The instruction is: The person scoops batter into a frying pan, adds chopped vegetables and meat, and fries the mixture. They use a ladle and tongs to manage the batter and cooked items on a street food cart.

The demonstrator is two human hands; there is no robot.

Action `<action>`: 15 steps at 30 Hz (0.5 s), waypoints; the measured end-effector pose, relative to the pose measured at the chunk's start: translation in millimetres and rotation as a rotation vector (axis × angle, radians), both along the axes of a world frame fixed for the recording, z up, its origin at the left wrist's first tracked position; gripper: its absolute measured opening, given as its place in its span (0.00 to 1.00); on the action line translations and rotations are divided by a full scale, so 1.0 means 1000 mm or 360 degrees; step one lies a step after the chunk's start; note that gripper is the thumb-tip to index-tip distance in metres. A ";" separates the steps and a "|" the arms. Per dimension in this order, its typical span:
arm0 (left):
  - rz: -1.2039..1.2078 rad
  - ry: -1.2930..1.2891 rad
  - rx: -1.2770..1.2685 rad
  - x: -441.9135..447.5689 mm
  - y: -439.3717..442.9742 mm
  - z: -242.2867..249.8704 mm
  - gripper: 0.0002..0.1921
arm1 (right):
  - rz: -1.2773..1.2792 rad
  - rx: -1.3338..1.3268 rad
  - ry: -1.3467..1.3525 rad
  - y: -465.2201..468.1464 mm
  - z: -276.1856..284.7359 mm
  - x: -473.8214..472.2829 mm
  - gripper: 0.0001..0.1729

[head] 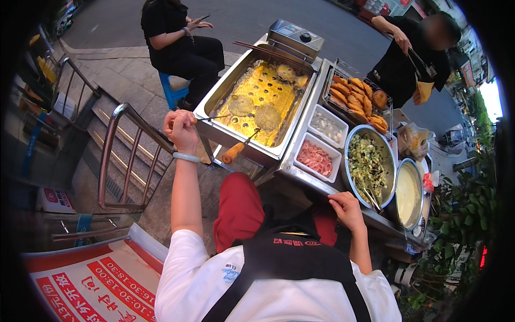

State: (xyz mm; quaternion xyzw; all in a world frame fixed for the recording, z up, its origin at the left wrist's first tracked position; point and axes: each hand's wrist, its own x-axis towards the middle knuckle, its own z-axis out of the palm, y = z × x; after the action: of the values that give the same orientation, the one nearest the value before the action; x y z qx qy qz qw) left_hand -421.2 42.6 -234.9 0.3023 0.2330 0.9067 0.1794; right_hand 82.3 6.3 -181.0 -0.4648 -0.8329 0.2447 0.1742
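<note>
My left hand (pixel 181 126) is closed around the wooden handle of a frying ladle whose metal rod reaches into the deep fryer (pixel 277 151). A second ladle's wooden handle (pixel 233 153) leans on the fryer's near rim. Two round pieces of batter (pixel 267 117) sit in the yellow bubbling oil, and more fritters (pixel 286 73) float at the far right corner. My right hand (pixel 347 209) rests at the edge of the metal table, fingers bent, near the steel bowl of chopped vegetables (pixel 364 161); whether it grips the edge is unclear.
White trays hold raw meat strips (pixel 315 157) and pale pieces (pixel 326 125). Behind them stands a wire basket of fried fritters (pixel 356 96). A batter bowl (pixel 408 193) is at right. One person sits on a blue stool (pixel 173 90); another holds tongs (pixel 420 62). A metal railing (pixel 108 161) stands left.
</note>
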 end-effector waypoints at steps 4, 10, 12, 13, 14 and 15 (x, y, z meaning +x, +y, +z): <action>0.0032 0.0005 -0.0107 0.000 -0.007 -0.002 0.07 | 0.0006 -0.0027 -0.0021 -0.003 -0.003 0.004 0.08; 0.0081 -0.0054 -0.0157 0.006 -0.014 -0.003 0.05 | 0.0001 -0.0015 0.0074 -0.015 -0.008 0.011 0.08; 0.0086 -0.0066 -0.0169 0.006 -0.014 -0.006 0.06 | 0.0002 -0.0007 0.0091 -0.021 -0.009 0.016 0.08; 0.0100 -0.0091 -0.0171 0.007 -0.014 -0.009 0.06 | 0.0000 -0.0009 0.0086 -0.023 -0.009 0.019 0.08; 0.0129 -0.0087 -0.0197 0.006 -0.014 -0.012 0.06 | -0.0009 -0.0008 0.0079 -0.026 -0.009 0.023 0.08; 0.0097 -0.0087 -0.0168 0.004 -0.013 -0.015 0.06 | 0.0000 -0.0024 0.0073 -0.028 -0.010 0.027 0.08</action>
State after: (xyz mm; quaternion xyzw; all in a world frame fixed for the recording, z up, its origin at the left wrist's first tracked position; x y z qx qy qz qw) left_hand -417.0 29.2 -250.1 0.2603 0.2846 0.9061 0.1738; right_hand 109.4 -21.6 -191.1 -0.4603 -0.8269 0.2615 0.1896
